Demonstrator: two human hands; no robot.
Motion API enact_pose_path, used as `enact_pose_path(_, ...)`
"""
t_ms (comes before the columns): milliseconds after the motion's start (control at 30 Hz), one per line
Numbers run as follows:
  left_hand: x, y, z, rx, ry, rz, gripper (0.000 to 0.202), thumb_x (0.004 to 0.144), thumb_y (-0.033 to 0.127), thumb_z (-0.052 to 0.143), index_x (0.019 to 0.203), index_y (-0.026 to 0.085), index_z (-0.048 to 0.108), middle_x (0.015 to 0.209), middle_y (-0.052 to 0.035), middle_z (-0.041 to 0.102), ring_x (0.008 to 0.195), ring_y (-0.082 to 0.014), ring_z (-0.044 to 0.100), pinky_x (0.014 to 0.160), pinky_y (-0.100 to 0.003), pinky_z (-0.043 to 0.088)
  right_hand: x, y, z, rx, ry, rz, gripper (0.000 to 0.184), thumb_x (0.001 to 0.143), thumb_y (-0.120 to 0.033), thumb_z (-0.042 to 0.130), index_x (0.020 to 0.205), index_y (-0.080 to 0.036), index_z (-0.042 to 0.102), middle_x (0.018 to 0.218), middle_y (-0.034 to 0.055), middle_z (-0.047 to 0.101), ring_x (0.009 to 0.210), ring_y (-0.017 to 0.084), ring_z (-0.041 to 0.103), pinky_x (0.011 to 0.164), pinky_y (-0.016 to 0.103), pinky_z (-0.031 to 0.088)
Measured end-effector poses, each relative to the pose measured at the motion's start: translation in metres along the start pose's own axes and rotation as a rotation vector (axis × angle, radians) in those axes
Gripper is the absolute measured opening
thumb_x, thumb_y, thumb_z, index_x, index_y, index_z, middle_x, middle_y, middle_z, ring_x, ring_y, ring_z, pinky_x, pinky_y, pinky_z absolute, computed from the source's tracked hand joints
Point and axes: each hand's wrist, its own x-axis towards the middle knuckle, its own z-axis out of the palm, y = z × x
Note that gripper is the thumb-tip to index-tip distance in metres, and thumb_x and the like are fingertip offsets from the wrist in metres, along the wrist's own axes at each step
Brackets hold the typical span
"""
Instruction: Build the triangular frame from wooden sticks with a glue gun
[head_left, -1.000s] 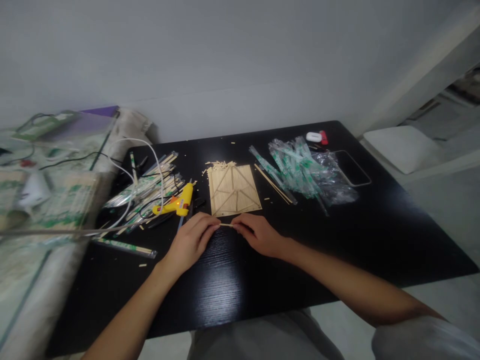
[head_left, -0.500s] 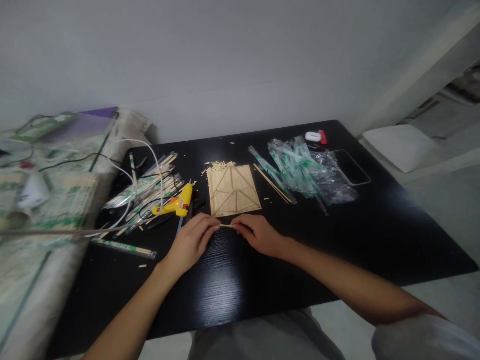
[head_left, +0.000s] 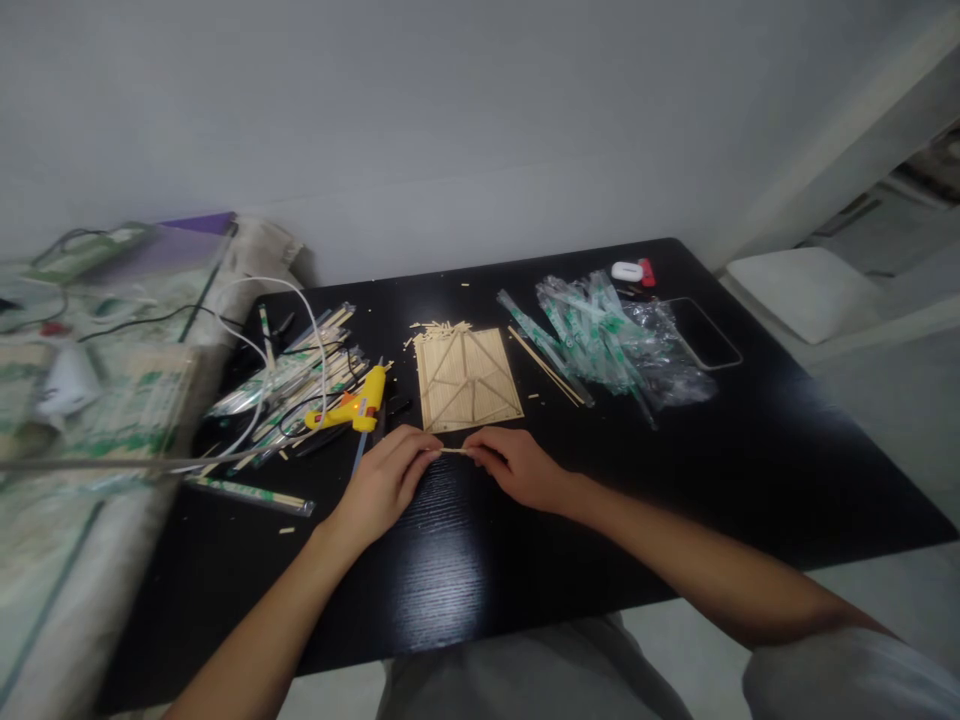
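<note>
A short, thin wooden stick (head_left: pixel 453 450) spans the gap between my two hands, pinched at both ends. My left hand (head_left: pixel 386 482) closes on its left end, and my right hand (head_left: pixel 519 468) grips the right end. Just beyond them lies a flat panel of pale sticks (head_left: pixel 491 365), with more sticks laid across it in a branching pattern. A heap of short stick pieces (head_left: pixel 442 332) sits at the panel's far left corner. Left of the panel, near my left hand, rests a yellow hot glue gun (head_left: pixel 367 398) with a small orange light.
Wrapped chopsticks (head_left: pixel 300 370) and a white cable (head_left: pixel 324 350) crowd the left of the black table (head_left: pixel 600 500). Bare sticks (head_left: pixel 546 368), torn plastic wrappers (head_left: pixel 600 330), a phone (head_left: pixel 703 333) and a white earbud case (head_left: pixel 627 271) lie to the right.
</note>
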Motion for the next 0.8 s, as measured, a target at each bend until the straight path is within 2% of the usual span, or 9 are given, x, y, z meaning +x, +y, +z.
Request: enact_pose_path(800,0.0009,0.0009,0.0015,-0.003,0.019,-0.004,0.015,0.099,0.018,0.054,0.107,0.020,0.067,0.096,-0.0057,0.068,0.089,-0.0166,0.067,0.079,-0.030,0.058,0.0000,-0.0001,-0.0005,-0.012,0.006,-0.009,0.018,0.101,-0.022,0.051,0.098,-0.016,0.068,0.090,0.0061,0.073,0.084,0.018,0.067,0.081,0.030,0.051)
